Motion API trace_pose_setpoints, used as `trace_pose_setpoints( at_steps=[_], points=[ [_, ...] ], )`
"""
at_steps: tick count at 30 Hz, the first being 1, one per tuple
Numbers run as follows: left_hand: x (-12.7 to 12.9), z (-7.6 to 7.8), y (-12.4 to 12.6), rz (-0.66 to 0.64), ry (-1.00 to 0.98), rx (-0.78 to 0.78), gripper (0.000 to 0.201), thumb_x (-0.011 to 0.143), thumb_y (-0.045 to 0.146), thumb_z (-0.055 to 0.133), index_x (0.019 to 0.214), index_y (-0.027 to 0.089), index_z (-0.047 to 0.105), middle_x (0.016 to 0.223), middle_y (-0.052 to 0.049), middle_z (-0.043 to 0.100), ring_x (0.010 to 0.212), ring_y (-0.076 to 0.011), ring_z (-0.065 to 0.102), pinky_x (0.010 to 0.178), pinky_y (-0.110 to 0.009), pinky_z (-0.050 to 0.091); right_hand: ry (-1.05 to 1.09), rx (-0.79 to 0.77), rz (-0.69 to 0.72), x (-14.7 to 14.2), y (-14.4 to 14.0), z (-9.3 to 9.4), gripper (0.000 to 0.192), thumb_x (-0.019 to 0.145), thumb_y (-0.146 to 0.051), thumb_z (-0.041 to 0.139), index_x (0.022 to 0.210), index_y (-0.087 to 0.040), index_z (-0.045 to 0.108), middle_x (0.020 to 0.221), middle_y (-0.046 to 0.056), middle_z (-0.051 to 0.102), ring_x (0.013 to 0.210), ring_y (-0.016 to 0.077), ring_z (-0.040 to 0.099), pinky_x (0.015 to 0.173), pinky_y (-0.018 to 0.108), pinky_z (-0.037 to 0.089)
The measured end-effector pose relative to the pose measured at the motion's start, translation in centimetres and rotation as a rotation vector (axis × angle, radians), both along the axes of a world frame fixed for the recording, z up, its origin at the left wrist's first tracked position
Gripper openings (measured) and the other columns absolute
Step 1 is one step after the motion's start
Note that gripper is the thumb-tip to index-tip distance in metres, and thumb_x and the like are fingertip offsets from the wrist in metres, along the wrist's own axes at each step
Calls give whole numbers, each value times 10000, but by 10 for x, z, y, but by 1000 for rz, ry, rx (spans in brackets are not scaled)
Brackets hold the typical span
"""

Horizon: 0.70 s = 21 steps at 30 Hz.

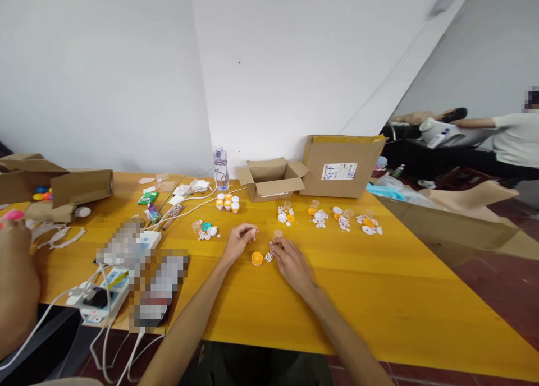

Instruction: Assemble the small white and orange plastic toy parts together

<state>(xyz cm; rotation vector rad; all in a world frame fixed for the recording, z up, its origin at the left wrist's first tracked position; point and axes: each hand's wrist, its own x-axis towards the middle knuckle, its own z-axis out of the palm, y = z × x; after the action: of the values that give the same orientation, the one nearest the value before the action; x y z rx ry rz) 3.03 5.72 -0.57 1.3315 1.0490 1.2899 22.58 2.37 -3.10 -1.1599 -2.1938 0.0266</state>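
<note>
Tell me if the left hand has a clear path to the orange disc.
Probably yes. The orange disc lies bare on the table, just beside the left hand, with nothing between; the right hand sits to its other side.

I see white walls (126,66) behind the yellow wooden table (400,296); dark red tiled floor (505,296) lies right of it.

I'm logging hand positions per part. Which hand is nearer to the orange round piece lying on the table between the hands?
Right. The right hand has its fingertips just beside the orange round piece, on its right. The left hand sits a little farther off, up and to its left.
</note>
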Motion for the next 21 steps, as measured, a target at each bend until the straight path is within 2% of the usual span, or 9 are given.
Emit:
trace_pose_setpoints(
  at_steps=[9,14,18,21],
  points=[
    [1,-1,-1,-8,-108,-20,244,739,407,728,837,184,723,901,-72,762,738,-176,670,722,-309,534,-189,36,-12,1,5,-7,411,803,25,463,1061,-245,633,1017,90,674,946,232,637,832,338,516],
    [1,1,-3,19,-122,-30,254,714,405,753,839,185,726,931,-78,762,798,-200,687,754,-329,539,-213,20,-20,-8,12,-3,491,757,49,444,1106,-256,609,1006,68,679,940,212,649,756,289,516],
    [0,4,-6,36,-145,-45,282,685,396,788,866,188,727,956,-83,760,867,-219,701,806,-341,537,-141,-37,0,-22,18,1,423,755,35,457,1016,-246,633,949,64,684,878,212,661,718,286,511],
    [0,4,-7,47,-151,-49,308,662,386,810,885,192,727,976,-86,759,914,-229,703,851,-351,531,45,-104,-21,-31,26,6,337,816,-26,451,985,-254,634,920,51,694,781,197,661,685,291,514]
  ],
)
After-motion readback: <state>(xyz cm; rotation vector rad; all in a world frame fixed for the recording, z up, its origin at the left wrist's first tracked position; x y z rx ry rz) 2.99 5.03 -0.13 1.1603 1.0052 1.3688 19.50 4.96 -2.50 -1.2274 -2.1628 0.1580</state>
